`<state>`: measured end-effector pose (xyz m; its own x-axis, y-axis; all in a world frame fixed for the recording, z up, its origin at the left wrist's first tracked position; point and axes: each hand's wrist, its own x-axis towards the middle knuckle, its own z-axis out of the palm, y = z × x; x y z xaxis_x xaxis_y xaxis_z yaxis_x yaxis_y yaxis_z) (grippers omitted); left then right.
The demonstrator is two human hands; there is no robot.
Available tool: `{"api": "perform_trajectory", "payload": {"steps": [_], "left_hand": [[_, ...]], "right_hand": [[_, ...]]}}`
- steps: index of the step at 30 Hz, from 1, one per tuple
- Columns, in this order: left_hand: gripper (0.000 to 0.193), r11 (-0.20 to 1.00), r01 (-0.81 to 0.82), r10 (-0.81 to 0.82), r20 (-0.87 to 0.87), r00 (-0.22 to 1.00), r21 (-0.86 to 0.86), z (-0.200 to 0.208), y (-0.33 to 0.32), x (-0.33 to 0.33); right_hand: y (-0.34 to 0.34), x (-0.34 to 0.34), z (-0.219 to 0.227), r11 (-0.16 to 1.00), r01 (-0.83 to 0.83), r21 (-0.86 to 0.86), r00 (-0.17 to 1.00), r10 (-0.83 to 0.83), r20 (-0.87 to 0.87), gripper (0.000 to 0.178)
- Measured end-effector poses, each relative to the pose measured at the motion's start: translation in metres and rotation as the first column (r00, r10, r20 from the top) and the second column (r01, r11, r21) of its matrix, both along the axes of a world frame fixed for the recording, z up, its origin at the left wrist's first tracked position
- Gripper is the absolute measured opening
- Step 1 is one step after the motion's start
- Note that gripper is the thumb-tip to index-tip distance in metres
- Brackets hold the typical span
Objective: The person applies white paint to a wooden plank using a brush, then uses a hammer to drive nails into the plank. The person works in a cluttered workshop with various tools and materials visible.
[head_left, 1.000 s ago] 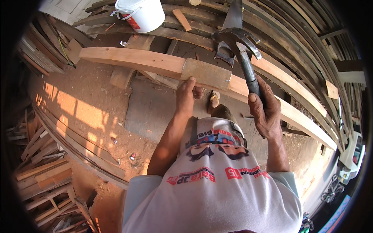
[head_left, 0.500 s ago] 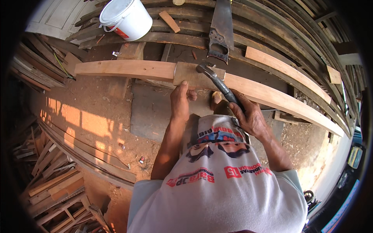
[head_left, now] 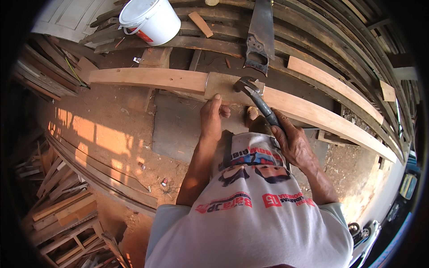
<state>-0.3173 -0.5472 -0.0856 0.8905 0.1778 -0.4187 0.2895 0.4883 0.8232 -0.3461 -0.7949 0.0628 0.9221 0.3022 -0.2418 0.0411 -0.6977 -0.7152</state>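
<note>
Floor [head_left: 103,134]: bare reddish dirt, sunlit patches at left. A flat grey slab [head_left: 178,125] lies on it at centre. Far side: dark weathered planks [head_left: 214,44] laid side by side, carrying a white bucket [head_left: 149,18], a handsaw [head_left: 259,35] and a small wood offcut [head_left: 200,23]. Near left: heap of scrap timber [head_left: 58,210].

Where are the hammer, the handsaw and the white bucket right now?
hammer [head_left: 248,85]: head view, on its metal head over the small board.
handsaw [head_left: 260,31]: head view, on the flat blade above the handle.
bucket [head_left: 156,22]: head view, on its white side wall.
</note>
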Motion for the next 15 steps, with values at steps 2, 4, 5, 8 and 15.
{"api": "perform_trajectory", "payload": {"steps": [2,4,5,8,15], "left_hand": [[0.043,1.000,0.012,-0.012,0.018,1.000,0.006,0.002,0.003,-0.001],[0.042,1.000,0.011,-0.011,0.014,1.000,0.003,0.004,0.003,-0.002],[0.040,1.000,0.006,-0.006,0.007,1.000,0.001,0.005,0.001,-0.002],[0.038,1.000,0.009,-0.009,-0.010,1.000,-0.008,0.002,0.002,-0.003],[0.045,0.999,-0.007,0.008,-0.002,1.000,0.053,0.012,-0.002,-0.011]], "right_hand": [[0.010,0.001,0.008,0.998,0.020,0.066,0.999,-0.024,0.048,0.055],[0.017,0.001,0.010,0.993,0.018,0.115,0.991,-0.032,0.129,0.055],[0.020,0.004,0.007,0.991,0.006,0.133,0.981,-0.032,0.191,0.055],[0.019,0.013,-0.010,0.999,-0.046,0.012,0.994,0.044,0.097,0.053],[0.031,0.009,0.000,0.990,-0.112,0.089,0.960,0.084,0.267,0.050]]}}
